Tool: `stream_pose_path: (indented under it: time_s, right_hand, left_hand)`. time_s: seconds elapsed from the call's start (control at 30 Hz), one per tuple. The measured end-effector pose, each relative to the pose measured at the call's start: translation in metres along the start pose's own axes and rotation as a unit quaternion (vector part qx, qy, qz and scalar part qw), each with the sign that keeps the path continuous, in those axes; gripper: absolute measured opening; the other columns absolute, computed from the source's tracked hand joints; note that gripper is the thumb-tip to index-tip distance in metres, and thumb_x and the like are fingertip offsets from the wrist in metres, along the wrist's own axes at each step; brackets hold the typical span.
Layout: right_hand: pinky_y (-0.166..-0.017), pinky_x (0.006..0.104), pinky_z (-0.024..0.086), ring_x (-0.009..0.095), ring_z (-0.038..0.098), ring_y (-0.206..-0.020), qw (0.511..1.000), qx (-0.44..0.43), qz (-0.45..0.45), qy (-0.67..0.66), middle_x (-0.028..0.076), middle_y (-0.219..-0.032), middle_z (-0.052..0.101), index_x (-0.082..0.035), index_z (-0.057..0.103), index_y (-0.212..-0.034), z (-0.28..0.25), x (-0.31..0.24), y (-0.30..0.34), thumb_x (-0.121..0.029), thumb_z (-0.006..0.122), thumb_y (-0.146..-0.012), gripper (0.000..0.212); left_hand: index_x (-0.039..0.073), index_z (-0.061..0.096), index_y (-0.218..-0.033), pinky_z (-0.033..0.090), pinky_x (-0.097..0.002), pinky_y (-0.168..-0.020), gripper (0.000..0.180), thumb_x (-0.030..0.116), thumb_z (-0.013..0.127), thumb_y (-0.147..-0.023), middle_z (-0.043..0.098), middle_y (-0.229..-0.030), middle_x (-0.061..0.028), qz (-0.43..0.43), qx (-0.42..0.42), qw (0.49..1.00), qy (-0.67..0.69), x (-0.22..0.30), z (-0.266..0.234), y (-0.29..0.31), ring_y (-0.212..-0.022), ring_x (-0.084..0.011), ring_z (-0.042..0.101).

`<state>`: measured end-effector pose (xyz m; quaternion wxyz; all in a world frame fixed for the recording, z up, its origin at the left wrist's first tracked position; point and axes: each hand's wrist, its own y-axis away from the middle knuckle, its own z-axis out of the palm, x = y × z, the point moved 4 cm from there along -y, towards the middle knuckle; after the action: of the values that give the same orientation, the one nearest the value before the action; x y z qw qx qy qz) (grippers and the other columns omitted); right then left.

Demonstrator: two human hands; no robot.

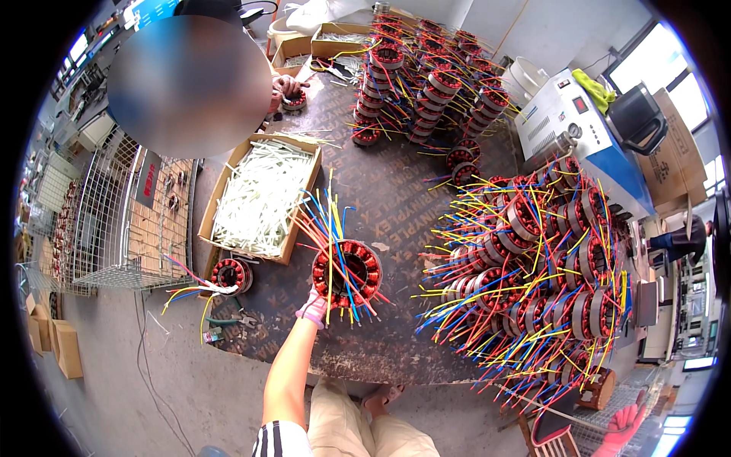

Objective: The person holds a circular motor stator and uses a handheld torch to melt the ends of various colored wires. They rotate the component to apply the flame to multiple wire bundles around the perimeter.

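The left hand (314,308), in a pink glove, has its grip clamped on a wired motor coil (346,272) on the dark surface (396,198), just beside the cardboard box (263,199) of white sleeves, while the right hand (620,428) hangs well apart, fingers spread.

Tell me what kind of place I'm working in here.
Most likely a small electric motor workshop. Your left hand holds a wound stator with coloured leads, a big pile of stators covers the worktable, and a cardboard box of white sleeves sits beside it. A co-worker's hands handle another stator.
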<state>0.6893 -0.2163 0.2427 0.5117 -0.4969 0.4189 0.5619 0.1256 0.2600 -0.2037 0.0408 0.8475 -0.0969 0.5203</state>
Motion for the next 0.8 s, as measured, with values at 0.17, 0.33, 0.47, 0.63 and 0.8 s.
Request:
stream_pose_path:
  time_s: [0.17, 0.33, 0.47, 0.63, 0.8]
  right_hand:
    - [-0.043, 0.0165, 0.021, 0.000, 0.024, -0.053, 0.991, -0.119, 0.052, -0.035, -0.008, -0.068, 0.031, -0.004, 0.032, -0.149, -0.012, 0.001, -0.006, -0.025, 0.048, -0.100, 0.055]
    - [-0.043, 0.0176, 0.021, 0.001, 0.023, -0.050, 0.992, -0.076, 0.060, -0.085, -0.007, -0.065, 0.027, -0.002, 0.026, -0.150, 0.000, -0.011, 0.011, -0.025, 0.046, -0.102, 0.057]
    - [-0.042, 0.0180, 0.022, 0.002, 0.022, -0.047, 0.982, -0.103, 0.083, -0.134, -0.006, -0.061, 0.026, 0.000, 0.023, -0.149, -0.002, -0.002, 0.000, -0.022, 0.042, -0.103, 0.055]
    - [-0.043, 0.0191, 0.022, 0.004, 0.021, -0.046, 0.970, -0.123, 0.108, -0.179, -0.005, -0.060, 0.027, 0.000, 0.026, -0.148, -0.005, 0.002, 0.002, -0.024, 0.042, -0.104, 0.052]
    - [-0.043, 0.0200, 0.024, 0.005, 0.022, -0.046, 0.953, -0.186, 0.121, -0.208, -0.005, -0.060, 0.028, 0.001, 0.028, -0.146, -0.024, 0.008, -0.004, -0.023, 0.041, -0.104, 0.051]
  left_hand:
    - [0.000, 0.051, -0.132, 0.044, -0.0366, -0.102, 0.045, 0.002, 0.059, -0.088, 0.056, -0.127, -0.0131, -0.065, 0.126, 0.989, 0.052, 0.069, -0.080, 0.046, -0.118, -0.0227, 0.054]
    - [-0.004, 0.056, -0.126, 0.028, -0.0512, -0.112, 0.046, 0.021, 0.056, -0.087, 0.051, -0.134, -0.0197, 0.232, 0.157, 0.938, -0.203, 0.288, -0.148, 0.066, -0.128, -0.0428, 0.042]
    - [0.003, 0.054, -0.131, 0.027, -0.0523, -0.112, 0.057, 0.029, 0.068, -0.082, 0.043, -0.144, -0.0194, 0.232, 0.032, 0.932, -0.278, 0.312, -0.127, 0.034, -0.134, -0.0406, 0.038]
    - [0.001, 0.055, -0.129, 0.029, -0.0509, -0.112, 0.053, 0.028, 0.065, -0.085, 0.044, -0.144, -0.0183, 0.236, 0.029, 0.921, -0.310, 0.324, -0.112, 0.016, -0.135, -0.0402, 0.037]
    - [0.001, 0.055, -0.132, 0.026, -0.0482, -0.113, 0.049, 0.027, 0.060, -0.090, 0.041, -0.148, -0.0173, 0.224, -0.020, 0.929, -0.294, 0.323, -0.106, -0.006, -0.139, -0.0402, 0.031]
